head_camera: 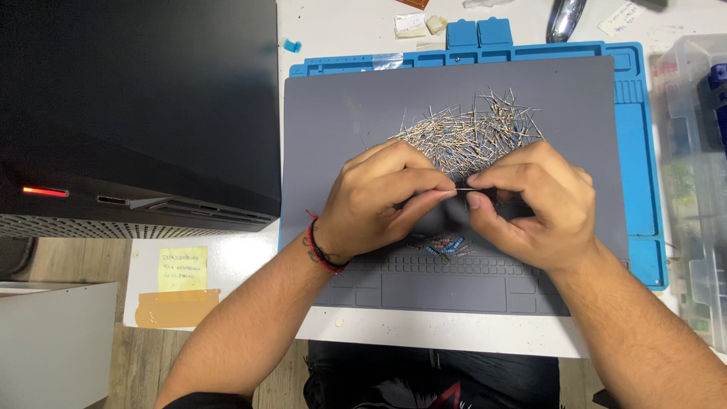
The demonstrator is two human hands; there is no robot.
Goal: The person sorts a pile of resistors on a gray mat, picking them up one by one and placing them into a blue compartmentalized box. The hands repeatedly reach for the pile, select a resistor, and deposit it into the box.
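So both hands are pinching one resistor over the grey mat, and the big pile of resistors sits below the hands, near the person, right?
Not quite. The head view shows the big pile beyond the hands, farther from the person. The left hand and right hand do pinch one resistor over the grey mat.

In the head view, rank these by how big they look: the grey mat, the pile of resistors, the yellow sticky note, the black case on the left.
1. Black case, closer to the camera, so unsure against the mat
2. Grey mat
3. Pile of resistors
4. Yellow sticky note
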